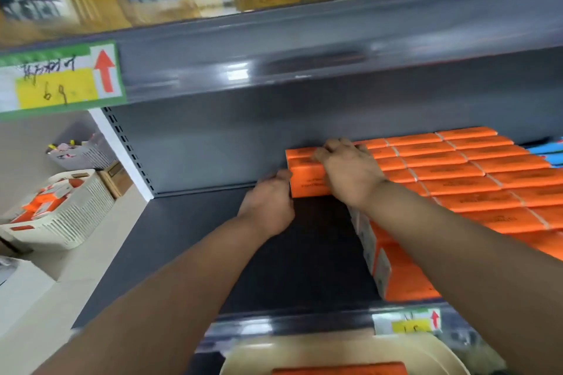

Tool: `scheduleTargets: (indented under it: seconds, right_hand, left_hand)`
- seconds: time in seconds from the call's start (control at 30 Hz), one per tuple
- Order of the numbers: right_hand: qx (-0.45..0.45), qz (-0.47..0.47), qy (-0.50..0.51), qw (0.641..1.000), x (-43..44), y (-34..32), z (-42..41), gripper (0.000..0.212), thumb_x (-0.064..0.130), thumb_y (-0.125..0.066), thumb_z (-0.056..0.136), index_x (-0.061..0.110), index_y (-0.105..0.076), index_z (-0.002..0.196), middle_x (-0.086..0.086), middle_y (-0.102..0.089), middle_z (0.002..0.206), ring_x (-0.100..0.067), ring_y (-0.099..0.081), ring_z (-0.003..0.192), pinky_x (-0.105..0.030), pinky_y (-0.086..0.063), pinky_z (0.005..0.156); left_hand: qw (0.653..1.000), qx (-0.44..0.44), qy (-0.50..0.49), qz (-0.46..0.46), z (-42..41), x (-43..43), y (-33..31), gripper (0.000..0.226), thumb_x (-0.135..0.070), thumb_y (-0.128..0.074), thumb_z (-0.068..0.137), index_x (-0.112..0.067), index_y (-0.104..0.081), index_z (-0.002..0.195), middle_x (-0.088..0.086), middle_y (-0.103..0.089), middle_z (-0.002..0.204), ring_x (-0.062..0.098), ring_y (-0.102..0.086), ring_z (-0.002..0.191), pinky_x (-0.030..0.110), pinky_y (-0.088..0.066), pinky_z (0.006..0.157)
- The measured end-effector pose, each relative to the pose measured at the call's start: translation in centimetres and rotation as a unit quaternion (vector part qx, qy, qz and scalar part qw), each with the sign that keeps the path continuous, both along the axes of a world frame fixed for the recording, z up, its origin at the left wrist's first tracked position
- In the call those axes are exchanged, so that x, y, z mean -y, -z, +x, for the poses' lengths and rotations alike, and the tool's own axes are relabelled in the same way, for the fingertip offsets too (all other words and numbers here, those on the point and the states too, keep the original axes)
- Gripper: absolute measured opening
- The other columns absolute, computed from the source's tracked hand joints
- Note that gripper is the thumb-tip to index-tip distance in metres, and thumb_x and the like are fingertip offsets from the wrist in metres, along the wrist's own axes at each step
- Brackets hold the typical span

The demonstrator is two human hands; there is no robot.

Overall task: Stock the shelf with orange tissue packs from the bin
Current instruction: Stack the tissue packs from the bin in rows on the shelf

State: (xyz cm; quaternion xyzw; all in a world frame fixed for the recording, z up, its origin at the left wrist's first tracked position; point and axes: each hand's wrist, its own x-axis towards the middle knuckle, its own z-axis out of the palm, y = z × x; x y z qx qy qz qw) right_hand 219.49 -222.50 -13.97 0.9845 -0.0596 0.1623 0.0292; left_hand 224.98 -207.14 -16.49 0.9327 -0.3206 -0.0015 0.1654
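Both hands on one rectangular orange tissue pack [307, 173] at back edge of dark grey metal shelf [189, 237]: left hand [269, 207] curled against pack's left end, right hand [350, 173] clamped over top. Pack touches left side of stocked orange rows [475, 179]. Cream plastic bin [344, 353] below shelf's front edge holds another orange pack.

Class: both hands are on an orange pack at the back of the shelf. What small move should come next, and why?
Probably let go: the orange tissue pack held by the left hand and right hand already sits against the stocked rows, with bare shelf left to fill.
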Motion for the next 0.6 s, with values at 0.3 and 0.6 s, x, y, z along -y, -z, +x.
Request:
scheduleTargets:
  seconds: [0.3,0.6]
  right_hand:
    - [0.07,0.054,-0.085,0.992,-6.5,3.1,-16.3,0.038,0.016,-0.076,0.07,0.018,-0.064,0.106,-0.005,-0.06,0.104,-0.031,-0.056,0.101,-0.04,-0.046,0.076]
    - [-0.148,0.071,-0.075,0.984,-10.4,12.9,-30.8,0.029,0.023,-0.056,0.084,0.025,-0.058,0.113,0.0,-0.054,0.116,-0.023,-0.049,0.114,-0.039,-0.04,0.089]
  left_hand:
    - [0.998,0.051,0.042,-0.008,-12.5,-7.9,0.7,0.04,-0.013,-0.057,0.088,-0.017,-0.055,0.127,0.002,-0.054,0.132,0.023,-0.045,0.123,0.036,-0.04,0.102]
    - [0.989,-0.101,0.087,0.061,-25.5,-11.9,10.2,0.033,-0.028,-0.061,0.088,-0.022,-0.058,0.12,-0.003,-0.061,0.124,0.017,-0.054,0.117,0.029,-0.041,0.099]
